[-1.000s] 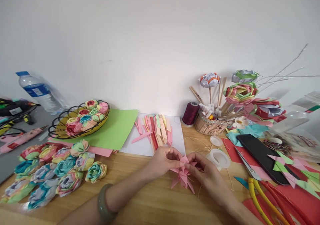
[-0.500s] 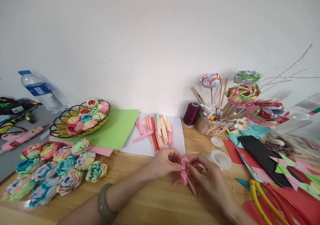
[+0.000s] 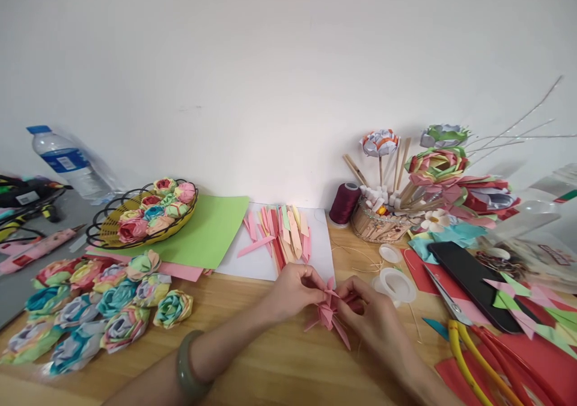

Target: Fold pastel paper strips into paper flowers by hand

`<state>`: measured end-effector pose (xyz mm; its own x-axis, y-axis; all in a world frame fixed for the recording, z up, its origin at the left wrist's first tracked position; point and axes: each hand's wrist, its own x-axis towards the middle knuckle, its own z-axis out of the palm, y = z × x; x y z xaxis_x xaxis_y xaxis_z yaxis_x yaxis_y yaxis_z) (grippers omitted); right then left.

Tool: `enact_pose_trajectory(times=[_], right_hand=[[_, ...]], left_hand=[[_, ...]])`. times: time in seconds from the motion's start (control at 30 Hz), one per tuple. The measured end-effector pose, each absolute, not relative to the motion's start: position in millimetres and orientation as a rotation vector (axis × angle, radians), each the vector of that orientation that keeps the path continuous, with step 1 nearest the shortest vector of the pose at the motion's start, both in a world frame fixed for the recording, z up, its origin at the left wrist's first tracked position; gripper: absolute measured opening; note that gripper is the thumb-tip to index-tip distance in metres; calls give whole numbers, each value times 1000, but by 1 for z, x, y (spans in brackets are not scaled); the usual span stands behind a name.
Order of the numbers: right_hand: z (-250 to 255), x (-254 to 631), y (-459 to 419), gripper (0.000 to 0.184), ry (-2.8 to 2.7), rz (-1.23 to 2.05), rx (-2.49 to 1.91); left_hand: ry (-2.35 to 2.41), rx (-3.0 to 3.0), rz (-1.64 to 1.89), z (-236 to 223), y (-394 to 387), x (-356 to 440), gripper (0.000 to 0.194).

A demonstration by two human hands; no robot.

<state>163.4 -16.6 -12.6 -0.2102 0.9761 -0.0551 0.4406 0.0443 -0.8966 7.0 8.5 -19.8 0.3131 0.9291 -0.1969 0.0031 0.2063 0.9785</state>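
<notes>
Between my two hands, low over the wooden table, is a pink folded-paper flower point(image 3: 326, 316) with pointed petals sticking out. My left hand point(image 3: 297, 292), with a ring on one finger, pinches its upper left side. From the right, my right hand point(image 3: 367, 310) has thumb and fingertips closed on the flower's petals; part of the paper is hidden behind those fingers. Just beyond the hands, folded paper strips point(image 3: 279, 232) in pink, red and peach lie on a white sheet point(image 3: 229, 268).
Paper flowers point(image 3: 121, 298) cover the left side, near a yellow basket point(image 3: 106, 229) on green paper point(image 3: 225, 226). To the right stand a thread spool point(image 3: 344, 203) and a decorated holder point(image 3: 383, 226). Scissors point(image 3: 455, 310), a black phone point(image 3: 478, 283) and clear lids point(image 3: 396, 284) lie there too.
The pink flower has tilted slightly in my hands, showing more of its folded centre. My right hand's fingers have shifted a little off its middle. The view has moved slightly.
</notes>
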Motion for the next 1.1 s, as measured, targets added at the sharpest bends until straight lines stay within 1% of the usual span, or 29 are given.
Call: enact_pose_trajectory(times=[0.1, 0.17, 0.27, 0.37, 0.43, 0.53, 0.63, 0.77, 1.0, 1.1], right_hand=[[-15, 164, -17, 10, -1822, 980, -1418], [-17, 166, -18, 11, -1912, 762, -1391], [-18, 170, -18, 11, -2025, 349, -1248], [-17, 173, -18, 11, -2086, 122, -1059], [-15, 174, -18, 13, -2119, 73, -988], [-10, 175, -17, 14, -2135, 10, -956], [-6, 177, -15, 13, -2128, -64, -934], [-1, 180, -15, 10, -2190, -233, -938], [5, 185, -20, 26, -2337, -348, -884], [4, 187, -21, 30, -2382, -316, -846]], left_hand=[[1079, 1295, 917, -20, 4, 9, 7], [1091, 1367, 962, -20, 0, 11, 7], [1092, 1494, 1018, -17, -3, 12, 10], [1018, 1506, 1038, -13, -1, 10, 9], [922, 1338, 990, -11, 2, 7, 9], [809, 1010, 891, -12, 8, 5, 28], [815, 1018, 837, -13, 11, 6, 34], [892, 1057, 919, -12, 10, 9, 36], [867, 1206, 977, -11, 2, 12, 27], [902, 1243, 964, -10, 1, 11, 25]])
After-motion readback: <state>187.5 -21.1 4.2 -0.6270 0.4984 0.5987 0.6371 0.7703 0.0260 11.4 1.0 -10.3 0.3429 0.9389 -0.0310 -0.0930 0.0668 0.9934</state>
